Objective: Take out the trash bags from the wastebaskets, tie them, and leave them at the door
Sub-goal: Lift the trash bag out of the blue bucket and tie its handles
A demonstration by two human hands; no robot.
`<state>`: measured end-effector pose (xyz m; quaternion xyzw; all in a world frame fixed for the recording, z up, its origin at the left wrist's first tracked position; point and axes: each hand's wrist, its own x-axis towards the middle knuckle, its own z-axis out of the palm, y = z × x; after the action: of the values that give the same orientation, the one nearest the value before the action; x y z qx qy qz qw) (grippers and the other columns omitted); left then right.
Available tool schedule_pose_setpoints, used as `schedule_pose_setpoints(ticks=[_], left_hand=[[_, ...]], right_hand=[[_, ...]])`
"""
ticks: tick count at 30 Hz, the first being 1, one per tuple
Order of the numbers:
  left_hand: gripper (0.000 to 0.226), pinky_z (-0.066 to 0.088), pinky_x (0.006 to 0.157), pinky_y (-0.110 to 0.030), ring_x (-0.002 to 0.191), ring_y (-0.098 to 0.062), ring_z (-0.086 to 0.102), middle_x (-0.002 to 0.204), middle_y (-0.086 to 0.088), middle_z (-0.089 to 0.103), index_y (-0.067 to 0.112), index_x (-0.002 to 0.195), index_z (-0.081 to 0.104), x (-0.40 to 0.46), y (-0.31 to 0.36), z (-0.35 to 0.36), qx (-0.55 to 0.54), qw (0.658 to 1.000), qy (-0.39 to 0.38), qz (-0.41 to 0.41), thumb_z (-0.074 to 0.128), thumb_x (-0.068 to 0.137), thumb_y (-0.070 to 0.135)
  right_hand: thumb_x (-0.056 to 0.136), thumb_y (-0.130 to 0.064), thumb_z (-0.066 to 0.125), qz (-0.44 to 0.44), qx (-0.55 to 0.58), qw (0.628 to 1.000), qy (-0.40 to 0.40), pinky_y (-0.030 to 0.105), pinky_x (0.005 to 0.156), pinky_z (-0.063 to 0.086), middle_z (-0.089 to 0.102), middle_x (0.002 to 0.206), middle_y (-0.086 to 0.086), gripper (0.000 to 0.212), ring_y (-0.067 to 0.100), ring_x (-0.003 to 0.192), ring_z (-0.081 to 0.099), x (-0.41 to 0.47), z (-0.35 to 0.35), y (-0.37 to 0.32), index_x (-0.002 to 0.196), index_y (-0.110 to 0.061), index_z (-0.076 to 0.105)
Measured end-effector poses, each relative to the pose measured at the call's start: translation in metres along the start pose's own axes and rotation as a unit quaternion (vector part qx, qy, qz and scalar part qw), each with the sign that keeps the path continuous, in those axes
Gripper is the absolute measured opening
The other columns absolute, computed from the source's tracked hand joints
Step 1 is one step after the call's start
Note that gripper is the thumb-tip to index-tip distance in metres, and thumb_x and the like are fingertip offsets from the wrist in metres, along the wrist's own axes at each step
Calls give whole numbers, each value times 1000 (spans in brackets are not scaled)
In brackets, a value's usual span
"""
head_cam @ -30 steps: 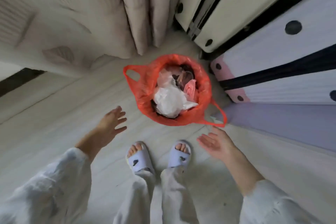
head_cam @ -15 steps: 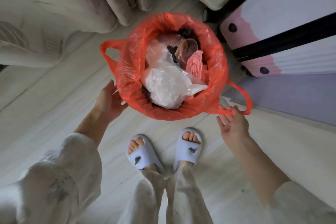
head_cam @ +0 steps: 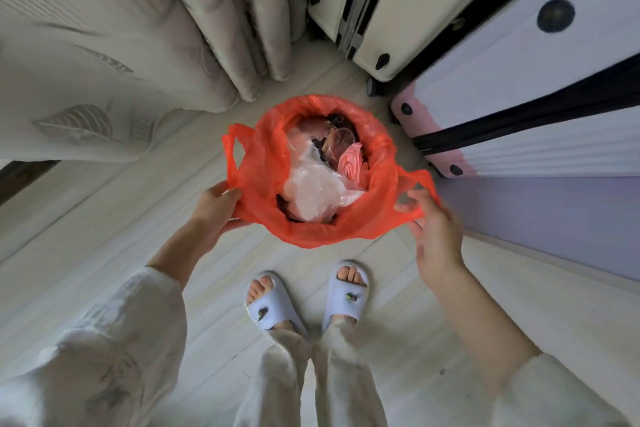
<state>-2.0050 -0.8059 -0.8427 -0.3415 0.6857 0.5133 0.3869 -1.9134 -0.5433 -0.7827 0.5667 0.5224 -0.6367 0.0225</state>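
A red plastic trash bag (head_cam: 322, 229) lines a wastebasket on the floor just ahead of my feet; the basket itself is hidden under the bag. Inside lie crumpled clear plastic (head_cam: 311, 191), a pink wrapper and dark scraps. My left hand (head_cam: 214, 211) grips the bag's left rim, below its left handle loop (head_cam: 231, 152). My right hand (head_cam: 433, 222) pinches the right handle loop (head_cam: 420, 180), fingers curled around the thin strap.
Pale curtains (head_cam: 214, 21) hang at the back left. A cream suitcase (head_cam: 415, 3) and a white-and-pink suitcase (head_cam: 540, 87) stand at the back right, close to the bag. A lilac panel (head_cam: 540, 218) runs along the right. My slippered feet (head_cam: 304, 302) stand on light floorboards.
Both hands went from open above the floor to gripping the bag. The left rim is now pulled up and off the basket edge, and the right handle is pinched and drawn outward.
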Motion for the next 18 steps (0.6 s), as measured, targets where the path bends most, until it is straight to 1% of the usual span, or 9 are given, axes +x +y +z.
schedule_pose_setpoints(ticks=[3, 6, 7, 9, 11, 12, 14, 16, 18], left_hand=[[28, 59, 55, -26, 54, -15, 67, 70, -8, 68, 13, 112, 53, -14, 14, 0, 33, 999, -3, 21, 33, 93, 11], [24, 57, 57, -26, 47, -9, 66, 76, -9, 65, 17, 98, 54, -28, 25, -3, 73, 997, 1, 24, 31, 94, 14], [25, 55, 58, -27, 48, -9, 65, 77, -10, 64, 17, 89, 54, -32, 30, -4, 77, 997, 15, 25, 30, 93, 12], [32, 51, 63, -30, 59, -16, 61, 79, -11, 59, 19, 74, 51, -39, 39, -7, 81, 995, 52, 38, 29, 88, 2], [34, 45, 70, -33, 72, -21, 50, 74, -11, 51, 16, 67, 50, -48, 47, -9, 93, 989, 77, 90, 32, 81, -8], [32, 41, 72, -33, 77, -21, 47, 74, -11, 50, 12, 69, 52, -53, 53, -10, 97, 985, 66, 124, 34, 77, -13], [28, 41, 78, -28, 82, -16, 51, 86, -11, 54, 7, 86, 57, -67, 65, -11, 80, 982, 6, 172, 42, 75, -15], [18, 41, 84, -28, 86, -13, 54, 93, -11, 59, 7, 92, 58, -83, 78, -9, 72, 979, -78, 174, 54, 76, 1], [20, 41, 80, -27, 82, -15, 55, 89, -7, 62, 10, 90, 58, -95, 87, -4, 119, 974, -111, 160, 65, 73, 16]], right_hand=[[81, -18, 61, -9, -2, 1000, -14, 35, 92, 42, 56, 44, -10, 14, 7, 61, 62, -10, 0, -21, 68, -24, 62], [84, -13, 58, 2, 49, 998, -26, 32, 88, 43, 51, 43, -10, 16, 5, 51, 58, -17, -1, -42, 70, -20, 62], [87, -13, 55, 1, 72, 997, -38, 29, 84, 44, 51, 43, -10, 19, 6, 51, 57, -20, -2, -50, 70, -18, 62], [91, -17, 52, -5, 97, 993, -64, 27, 78, 46, 57, 46, -9, 32, 7, 52, 59, -26, -2, -64, 63, -19, 66], [92, -22, 53, -13, 91, 992, -82, 26, 76, 48, 61, 49, -9, 39, 10, 58, 58, -34, 2, -74, 56, -20, 68], [92, -24, 53, -11, 78, 993, -88, 26, 74, 48, 60, 49, -9, 36, 12, 61, 56, -38, 6, -77, 59, -19, 68], [91, -31, 53, 11, 39, 995, -96, 24, 69, 45, 52, 44, -10, 30, 13, 64, 51, -47, 12, -83, 69, -17, 67], [92, -34, 50, 33, 6, 994, -107, 23, 66, 43, 38, 40, -10, 27, 13, 59, 44, -54, 17, -88, 78, -17, 65], [94, -31, 47, 33, -6, 992, -120, 26, 68, 42, 30, 37, -11, 24, 11, 50, 36, -61, 21, -95, 84, -16, 62]])
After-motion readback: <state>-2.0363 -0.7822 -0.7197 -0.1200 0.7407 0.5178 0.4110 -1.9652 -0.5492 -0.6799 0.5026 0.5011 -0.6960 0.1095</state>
